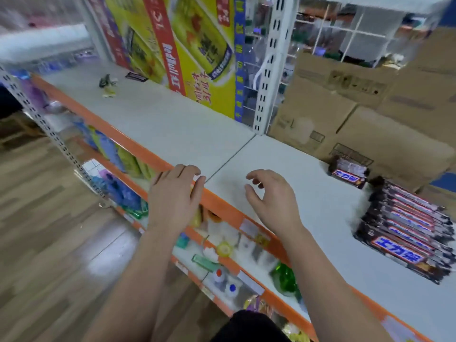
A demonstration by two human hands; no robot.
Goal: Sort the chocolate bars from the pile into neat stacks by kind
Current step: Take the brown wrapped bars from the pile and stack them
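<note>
The chocolate bars [404, 233] lie at the right of the white shelf [320, 206]. We see a rank of dark wrappers set one behind another, overlapping like shingles, and behind it a smaller stack [348, 174] of the same brand, just in front of the cardboard boxes [345, 114]. In both groups the long axis of each bar runs roughly parallel to the shelf's orange front edge [222, 203]. The printed faces are up and the crimped ends point left and right along the shelf. We cannot see a loose pile, so we judge the step in hand to be a reach for the next bar or a squaring-up of the rank. Our right hand [274, 201] hovers over bare shelf well left of the bars, its fingers loosely curled and holding nothing. Our left hand [172, 193] rests with relaxed fingers on the front edge, also empty. To do the step well we would take a bar by its long sides, keep it level and label-up, and lay it parallel to its neighbours with the ends flush. The shingled rank looks ready to slide, so a light touch suits it.
</note>
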